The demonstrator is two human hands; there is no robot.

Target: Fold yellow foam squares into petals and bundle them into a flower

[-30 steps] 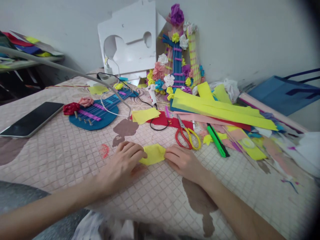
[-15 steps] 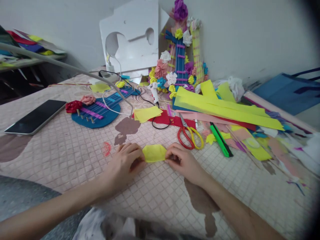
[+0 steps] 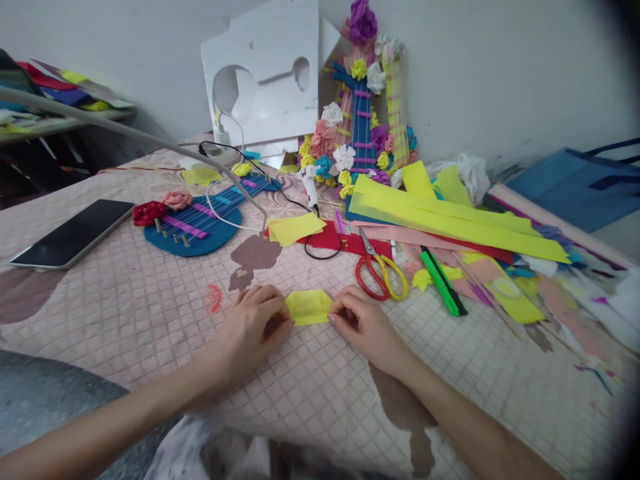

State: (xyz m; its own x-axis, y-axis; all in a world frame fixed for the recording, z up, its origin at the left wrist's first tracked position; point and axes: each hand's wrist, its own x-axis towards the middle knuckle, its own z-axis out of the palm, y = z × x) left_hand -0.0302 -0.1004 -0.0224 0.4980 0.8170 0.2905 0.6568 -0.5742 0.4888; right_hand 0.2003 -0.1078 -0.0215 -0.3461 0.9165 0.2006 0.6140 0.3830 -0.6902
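A small piece of yellow crepe paper [image 3: 309,307] lies just over the quilted tablecloth, its upper corners angled in. My left hand [image 3: 263,320] pinches its left end between thumb and fingers. At the other end, my right hand [image 3: 357,319] is closed on the paper's right edge. Beyond my right hand rest scissors [image 3: 379,270] with one red and one yellow handle. A green utility knife [image 3: 444,281] lies farther right. More cut yellow sheets [image 3: 295,228] sit past the paper, partly over a red strip [image 3: 327,237].
A blue toy guitar [image 3: 193,230] with paper roses lies at left, near a tablet [image 3: 73,233]. A white glue gun [image 3: 309,185] stands behind, its cable looping forward. Long yellow strips [image 3: 450,219] and scraps cover the right side. Flower-covered guitars [image 3: 362,127] lean on the wall beside white foam [image 3: 270,73].
Both hands stay at the ends of the yellow paper, with only slight finger movement. The whole view has shifted very slightly.
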